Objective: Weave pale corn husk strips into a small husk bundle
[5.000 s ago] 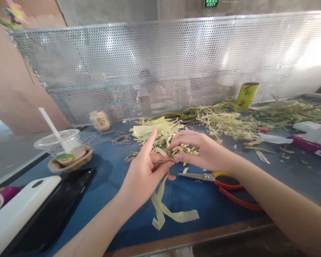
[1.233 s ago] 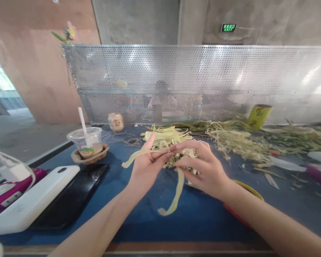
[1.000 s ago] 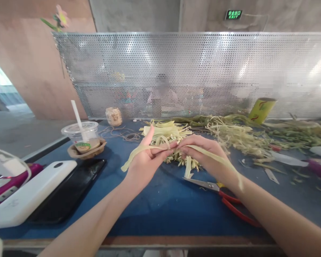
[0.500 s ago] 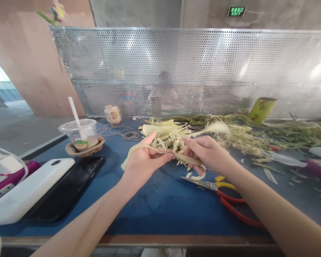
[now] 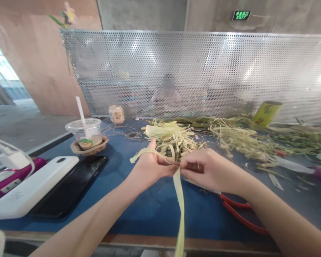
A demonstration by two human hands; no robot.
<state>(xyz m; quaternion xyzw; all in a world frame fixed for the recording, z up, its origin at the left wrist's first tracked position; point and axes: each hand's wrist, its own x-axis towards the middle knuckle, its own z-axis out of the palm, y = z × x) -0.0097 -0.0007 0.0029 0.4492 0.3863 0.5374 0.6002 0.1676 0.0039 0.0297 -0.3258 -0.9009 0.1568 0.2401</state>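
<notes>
A long pale green strip of plant leaf, like corn husk [image 5: 179, 200], is pinched between my two hands, and its tail hangs down past the table's front edge. My left hand [image 5: 149, 166] is closed on the strip, thumb up, with another length looping over its back. Fingertips of my right hand [image 5: 203, 167] pinch the strip right beside the left fingertips. Just behind the hands lies a heap of pale husk pieces [image 5: 171, 129] and frayed bits. Scissors with red handles [image 5: 243, 217] lie partly hidden under my right hand and forearm.
On the left are a black phone [image 5: 72, 185], a white power bank [image 5: 37, 184], a magenta power strip [image 5: 18, 178] and a plastic cup [image 5: 87, 134] in a cardboard holder. Shredded fibres [image 5: 238, 141] and a yellow-green can [image 5: 267, 113] stand right, before a perforated metal screen [image 5: 139, 64].
My right hand has come in against the left fingertips. The strip, curled under the right hand before, now hangs straight down toward me. The whole view has shifted slightly.
</notes>
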